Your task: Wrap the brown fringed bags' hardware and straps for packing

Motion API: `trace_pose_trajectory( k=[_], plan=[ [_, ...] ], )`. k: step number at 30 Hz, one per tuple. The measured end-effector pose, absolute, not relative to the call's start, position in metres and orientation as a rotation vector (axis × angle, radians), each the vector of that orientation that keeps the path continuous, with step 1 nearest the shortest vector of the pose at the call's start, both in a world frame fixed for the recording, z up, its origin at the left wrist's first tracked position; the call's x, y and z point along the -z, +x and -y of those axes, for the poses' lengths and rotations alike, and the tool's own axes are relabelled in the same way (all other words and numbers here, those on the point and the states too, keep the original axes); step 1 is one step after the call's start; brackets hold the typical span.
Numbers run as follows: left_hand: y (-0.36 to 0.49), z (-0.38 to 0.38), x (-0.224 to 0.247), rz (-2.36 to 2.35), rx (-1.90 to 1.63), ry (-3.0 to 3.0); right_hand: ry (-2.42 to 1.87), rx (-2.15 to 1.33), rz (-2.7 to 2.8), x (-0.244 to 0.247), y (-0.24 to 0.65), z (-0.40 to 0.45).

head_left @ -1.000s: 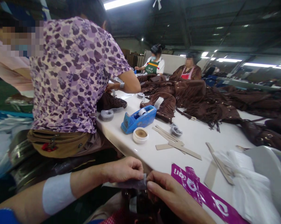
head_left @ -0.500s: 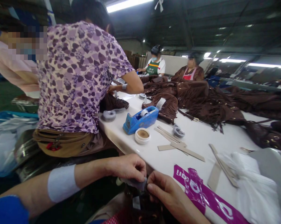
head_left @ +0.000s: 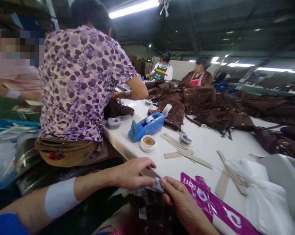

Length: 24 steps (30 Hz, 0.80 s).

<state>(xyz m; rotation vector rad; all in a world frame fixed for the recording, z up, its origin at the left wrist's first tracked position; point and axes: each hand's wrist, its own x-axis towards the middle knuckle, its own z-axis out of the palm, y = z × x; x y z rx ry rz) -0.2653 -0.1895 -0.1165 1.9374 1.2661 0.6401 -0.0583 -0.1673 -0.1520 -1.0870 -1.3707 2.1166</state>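
Observation:
Between my hands is a piece of thin greyish wrap (head_left: 157, 184), over a dark brown item (head_left: 151, 209) low in my lap. My right hand (head_left: 180, 199) pinches the wrap's right end between thumb and fingers. My left hand (head_left: 134, 171) reaches in from the left with its fingers raised and apart from the thumb, whose tip touches the wrap. Metal eyelets and a small pale patch show on the brown item; its lower part is cut off by the frame.
On the white table (head_left: 203, 143) are a blue tape dispenser (head_left: 147, 125), a round white tub (head_left: 148, 143), grey strips (head_left: 195, 159), a purple printed plastic (head_left: 218, 209), white bundled plastic (head_left: 267, 195) and brown fringed bags (head_left: 198, 101). A person in a patterned shirt (head_left: 78, 81) sits close at left.
My left hand's fingers have lifted and spread away from the wrap. My right hand has shifted slightly, and more of the wrap shows between the hands.

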Motion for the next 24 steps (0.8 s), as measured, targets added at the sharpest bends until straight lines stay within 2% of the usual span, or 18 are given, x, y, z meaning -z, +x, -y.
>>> trace_pose_trajectory(
  k=[4, 7, 12, 16, 20, 24],
  plan=[
    [-0.265, 0.209, 0.129, -1.278, -0.473, 2.151, -1.067, -2.081, 1.297, 0.156, -0.056, 0.172],
    [-0.264, 0.213, 0.146, -1.341, -0.475, 2.196, -0.939, -2.149, 1.273, 0.153, -0.053, 0.177],
    [-0.276, 0.214, 0.162, -1.519, -0.451, 2.608, -0.858, -2.251, 1.507, 0.148, -0.040, 0.184],
    [-0.280, 0.218, 0.160, -1.501, -0.396, 2.953, -0.806, -2.217, 1.586, 0.153, -0.043, 0.186],
    [-0.277, 0.219, 0.153, -1.375, -0.449, 3.026, -0.870, -2.201, 1.614, 0.160, -0.052, 0.188],
    [-0.274, 0.217, 0.148, -1.228, -0.343, 3.073, -0.821, -2.196, 1.654, 0.161, -0.055, 0.189]
  ],
)
